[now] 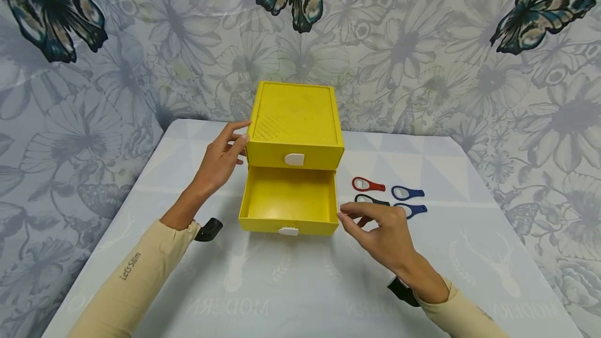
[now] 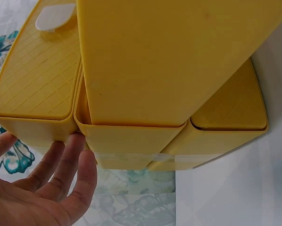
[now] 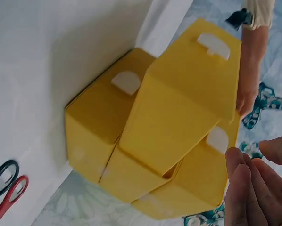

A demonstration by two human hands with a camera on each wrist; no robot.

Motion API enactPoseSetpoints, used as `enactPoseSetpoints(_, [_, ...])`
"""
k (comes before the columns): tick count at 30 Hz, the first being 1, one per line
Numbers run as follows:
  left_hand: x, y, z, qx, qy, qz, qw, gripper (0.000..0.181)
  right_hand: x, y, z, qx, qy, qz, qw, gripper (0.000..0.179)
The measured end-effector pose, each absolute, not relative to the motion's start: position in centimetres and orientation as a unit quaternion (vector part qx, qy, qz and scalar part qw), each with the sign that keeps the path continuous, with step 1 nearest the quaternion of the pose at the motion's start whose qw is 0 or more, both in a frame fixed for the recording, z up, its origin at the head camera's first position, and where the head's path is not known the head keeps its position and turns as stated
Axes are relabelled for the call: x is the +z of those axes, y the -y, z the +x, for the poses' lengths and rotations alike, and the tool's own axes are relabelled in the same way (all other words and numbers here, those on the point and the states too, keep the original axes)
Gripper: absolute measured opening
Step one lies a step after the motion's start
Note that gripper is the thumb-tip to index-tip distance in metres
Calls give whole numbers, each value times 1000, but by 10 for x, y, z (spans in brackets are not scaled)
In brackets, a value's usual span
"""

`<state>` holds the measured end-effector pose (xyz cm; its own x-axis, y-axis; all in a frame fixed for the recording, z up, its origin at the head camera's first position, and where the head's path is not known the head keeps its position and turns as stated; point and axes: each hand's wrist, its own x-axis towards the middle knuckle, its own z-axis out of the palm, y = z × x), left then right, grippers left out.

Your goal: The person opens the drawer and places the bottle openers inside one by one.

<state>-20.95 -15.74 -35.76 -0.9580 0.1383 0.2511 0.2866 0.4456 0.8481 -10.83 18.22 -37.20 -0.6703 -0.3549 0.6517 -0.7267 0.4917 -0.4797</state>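
Observation:
A yellow plastic drawer unit (image 1: 296, 113) stands on the table, its three drawers stacked with white pull tabs. Its middle drawer (image 1: 288, 227) is pulled well out, and the inside is bare. My left hand (image 1: 218, 160) rests its fingertips against the unit's upper left side, fingers spread, as the left wrist view also shows. By the right front corner of the pulled-out drawer is my right hand (image 1: 382, 233), its fingers loosely bent and holding nothing. In the right wrist view, the top drawer (image 3: 197, 174) and bottom drawer (image 3: 108, 110) are closed.
Several looped tools like bottle openers lie right of the unit: a red one (image 1: 368, 185), a black one (image 1: 371, 200) and blue ones (image 1: 408, 193), partly behind my right hand. A patterned cloth (image 1: 281, 286) covers the table. Butterfly-print fabric (image 1: 399, 56) hangs behind.

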Motion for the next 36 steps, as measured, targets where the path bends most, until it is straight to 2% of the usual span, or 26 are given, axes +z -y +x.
enactPoseSetpoints(12, [-359, 156, -210, -514, 846, -124, 69, 48, -386, -215, -139, 360, 855, 280, 247, 19])
enactPoseSetpoints(21, [-358, 157, -211, -514, 845, -127, 72, 47, -404, -238, -160, 324, 894, 238, 199, 12])
enactPoseSetpoints(29, [-356, 161, -210, -514, 845, -124, 76, 47, -422, -256, -181, 271, 929, 207, 146, 17])
enactPoseSetpoints(36, [-358, 158, -211, -516, 844, -127, 72, 47, -438, -272, -191, 235, 950, 196, 62, 27])
